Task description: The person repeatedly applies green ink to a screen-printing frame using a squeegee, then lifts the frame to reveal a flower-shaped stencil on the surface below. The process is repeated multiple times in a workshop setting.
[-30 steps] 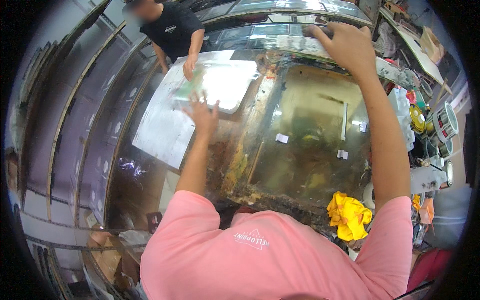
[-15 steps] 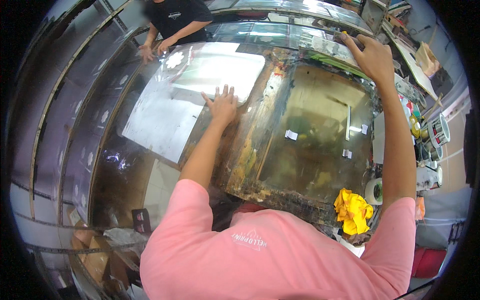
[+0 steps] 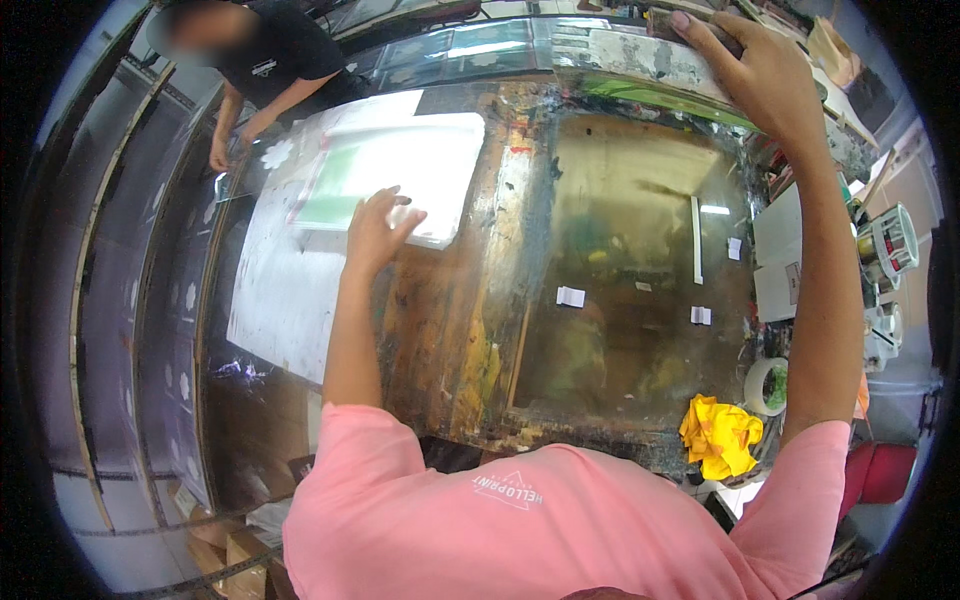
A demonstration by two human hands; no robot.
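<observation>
Pressing flat, the left hand (image 3: 378,228) lies palm-down with fingers (image 3: 392,197) spread apart on the lower edge of a white sheet with a pale green panel (image 3: 400,165), which lies on the left part of a big paint-stained screen frame (image 3: 500,250); right hand (image 3: 760,75) reaches far up and its fingers (image 3: 700,35) are curled and clamped over the top edge of that frame, arm stretched along the frame's right side; frame lies across the worktop (image 3: 790,240) straight in front of the person in a pink shirt (image 3: 520,510); a larger whitish sheet (image 3: 285,290) sits under and left of the green-panel sheet; small white tabs (image 3: 570,296) stuck on the brownish mesh in the middle; crumpled yellow rag (image 3: 720,435) near the frame's lower right corner, roll of tape (image 3: 768,385) just beside it; another person in a dark shirt (image 3: 280,55) at top left, a hand (image 3: 218,155) on the far end of the sheets, well apart from the wearer's left hand.
</observation>
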